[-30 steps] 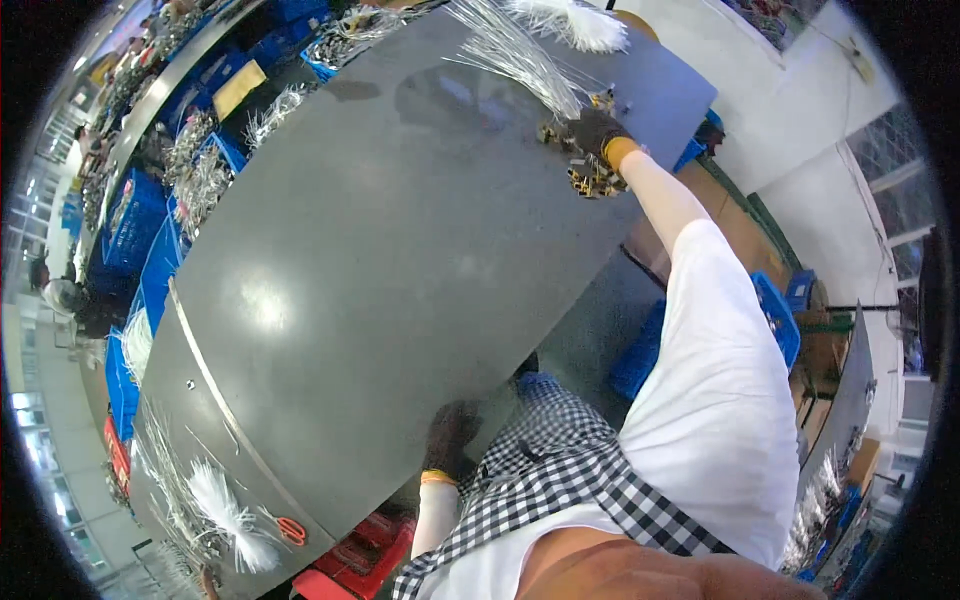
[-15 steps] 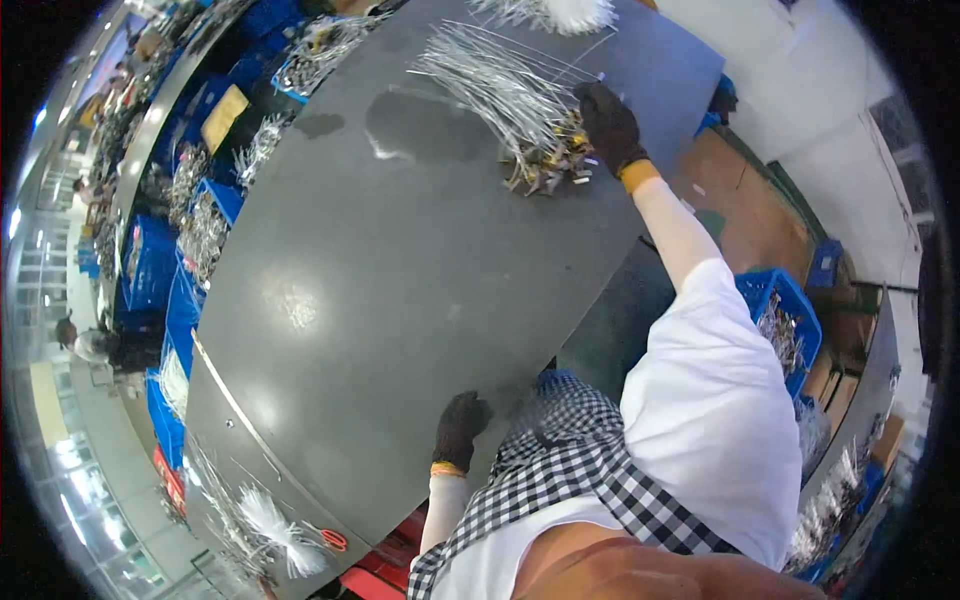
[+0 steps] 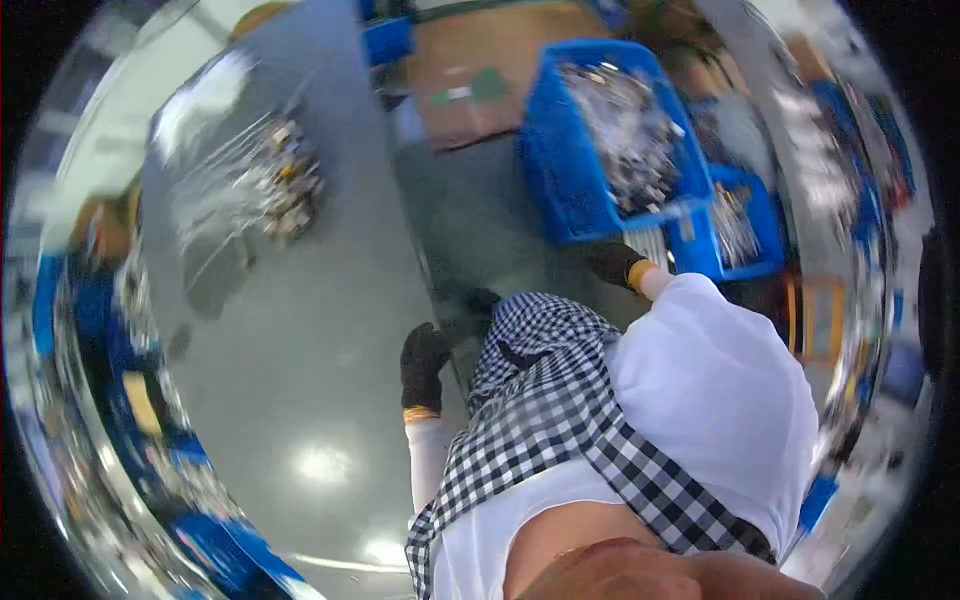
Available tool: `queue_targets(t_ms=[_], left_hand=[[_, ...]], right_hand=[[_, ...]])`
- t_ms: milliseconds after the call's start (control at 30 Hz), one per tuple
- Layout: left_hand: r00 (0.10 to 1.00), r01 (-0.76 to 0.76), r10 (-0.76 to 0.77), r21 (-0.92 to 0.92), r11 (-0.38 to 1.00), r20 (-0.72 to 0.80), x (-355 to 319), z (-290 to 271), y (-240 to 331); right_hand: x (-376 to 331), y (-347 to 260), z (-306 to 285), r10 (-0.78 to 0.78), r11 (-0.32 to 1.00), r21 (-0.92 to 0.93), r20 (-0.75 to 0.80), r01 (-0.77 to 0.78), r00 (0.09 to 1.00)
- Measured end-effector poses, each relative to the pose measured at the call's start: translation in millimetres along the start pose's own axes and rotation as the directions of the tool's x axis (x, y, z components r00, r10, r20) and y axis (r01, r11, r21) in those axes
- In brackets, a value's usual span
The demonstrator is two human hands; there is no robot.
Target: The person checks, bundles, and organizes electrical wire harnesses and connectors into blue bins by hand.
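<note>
Gloved left hand (image 3: pixel 424 360) flat on grey table (image 3: pixel 300 400) edge, holding nothing. Gloved right hand (image 3: pixel 613 263) at one o'clock, against large blue crate (image 3: pixel 560 180); grip hidden, cannot tell. Two blue crates of metal parts; smaller crate (image 3: pixel 765 235) alongside. One wire bundle (image 3: pixel 265 185) at ten o'clock. Risk: tipping crate, spilling parts.

The tabletop (image 3: pixel 300 400) is smooth grey, glossy enough to throw back bright spots of lamp light. Both hands, left (image 3: pixel 424 362) and right (image 3: pixel 615 264), wear dark matt cloth gloves with yellow-orange cuffs; the sleeves are plain white cloth. A checked black-and-white woven cloth (image 3: pixel 560 420) hangs at the chest. The blue crate (image 3: pixel 560 190) is hard, slightly shiny plastic, filled with thin silvery metal parts (image 3: pixel 630 130). The bundle of wires (image 3: pixel 250 185) on the tabletop looks metallic and bright, though blurred.
</note>
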State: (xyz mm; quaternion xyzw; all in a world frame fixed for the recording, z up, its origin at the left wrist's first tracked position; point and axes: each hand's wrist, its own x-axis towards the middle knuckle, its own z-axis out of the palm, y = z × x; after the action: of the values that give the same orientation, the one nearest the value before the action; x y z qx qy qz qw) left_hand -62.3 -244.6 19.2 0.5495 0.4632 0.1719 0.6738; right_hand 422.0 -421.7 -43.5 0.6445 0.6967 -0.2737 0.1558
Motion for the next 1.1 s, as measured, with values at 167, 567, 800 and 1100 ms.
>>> queue_targets(t_ms=[167, 567, 800, 1100], left_hand=[[0.813, -0.54, 0.177, 0.604, 0.586, 0.555, 22, 44, 7], [0.241, -0.948, 0.161, 0.196, 0.252, 0.957, 65, 219, 14], [0.553, -0.804, -0.175, 0.576, 0.145, 0.815, 83, 257, -31], [0.42, -0.888, -0.571, 0.448, -0.099, 0.705, 76, 486, 13]], right_hand=[[-196, 21, 217, 0.347, 0.935, -0.132, 0.154, -0.328, 0.925], [-383, -29, 415, 0.537, 0.735, 0.676, -0.525, -0.06, 0.661], [-346, 157, 204, 0.854, 0.497, 0.627, -0.233, -0.6, 0.465], [-304, 456, 151, 0.761, 0.614, 0.437, -0.107, -0.658, 0.639]])
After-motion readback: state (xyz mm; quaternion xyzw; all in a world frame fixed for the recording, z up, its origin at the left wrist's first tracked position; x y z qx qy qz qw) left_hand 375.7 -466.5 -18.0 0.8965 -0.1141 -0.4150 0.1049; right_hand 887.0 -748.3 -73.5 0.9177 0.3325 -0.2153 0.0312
